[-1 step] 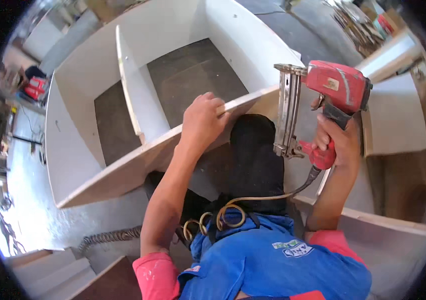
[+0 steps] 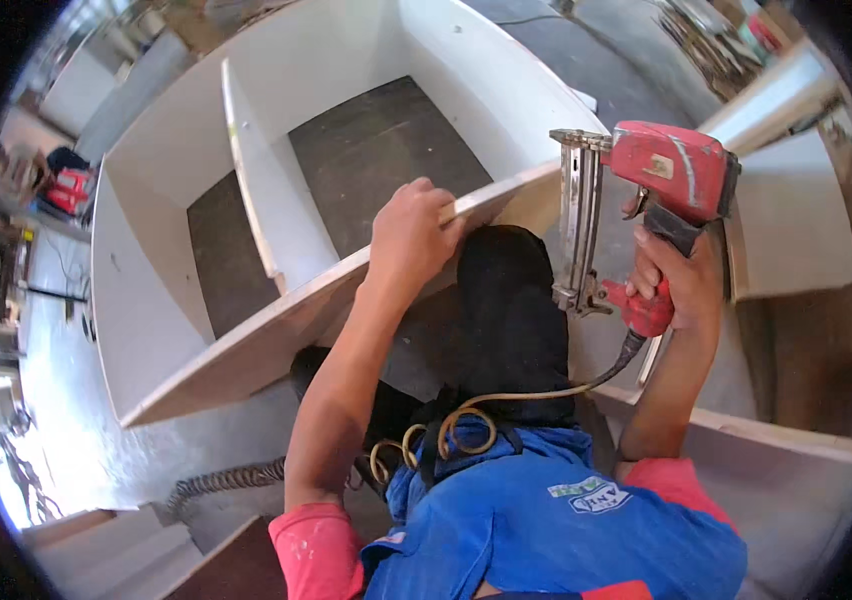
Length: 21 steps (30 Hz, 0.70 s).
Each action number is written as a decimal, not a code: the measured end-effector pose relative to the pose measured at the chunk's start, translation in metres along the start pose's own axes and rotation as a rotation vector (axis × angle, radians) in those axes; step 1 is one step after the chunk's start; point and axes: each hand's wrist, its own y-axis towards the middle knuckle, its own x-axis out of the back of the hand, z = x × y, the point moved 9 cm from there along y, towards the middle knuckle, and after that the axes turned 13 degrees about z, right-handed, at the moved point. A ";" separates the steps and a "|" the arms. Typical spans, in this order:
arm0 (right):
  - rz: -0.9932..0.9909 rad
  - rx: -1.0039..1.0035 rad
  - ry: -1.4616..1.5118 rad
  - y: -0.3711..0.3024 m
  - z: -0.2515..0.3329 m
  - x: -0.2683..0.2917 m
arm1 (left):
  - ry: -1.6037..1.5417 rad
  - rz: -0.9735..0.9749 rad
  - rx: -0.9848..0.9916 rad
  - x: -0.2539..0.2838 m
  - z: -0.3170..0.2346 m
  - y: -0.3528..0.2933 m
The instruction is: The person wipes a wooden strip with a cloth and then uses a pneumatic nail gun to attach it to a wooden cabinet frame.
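A large white panel cabinet carcass [image 2: 286,80] with a divider [image 2: 264,185] inside lies in front of me, open side up. My left hand [image 2: 411,235] is closed over the upper edge of its near panel [image 2: 276,325], to the right of the divider. In my right hand [image 2: 684,280], held up at the panel's right end, is a red pneumatic nail gun [image 2: 668,168]. My fingers wrap round its grip, below the trigger. Its silver magazine [image 2: 578,215] stands upright on the left side, and a yellowish air hose [image 2: 526,397] runs from the grip's base toward my waist.
A dark coiled hose [image 2: 226,480] lies on the floor at lower left. More white panels stand at right [image 2: 791,225] and lower right [image 2: 756,455]. Stacked boards [image 2: 701,50] lie at the far right; a red item [image 2: 68,190] is at the far left.
My left hand sits slightly farther right in the picture, still on the panel edge. The whole view has shifted a little. The nail gun stays in my right hand, almost unmoved.
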 end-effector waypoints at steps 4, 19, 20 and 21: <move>-0.091 -0.005 -0.093 -0.020 -0.028 0.047 | 0.067 0.032 -0.065 -0.033 -0.031 0.047; -0.162 -0.084 -0.019 -0.020 -0.065 0.085 | 0.004 -0.064 -0.116 -0.049 -0.031 0.056; -0.143 -0.078 -0.042 -0.017 -0.057 0.082 | 0.006 -0.064 -0.109 -0.050 -0.031 0.055; -0.144 -0.080 -0.047 -0.015 -0.052 0.082 | 0.008 -0.065 -0.102 -0.050 -0.030 0.054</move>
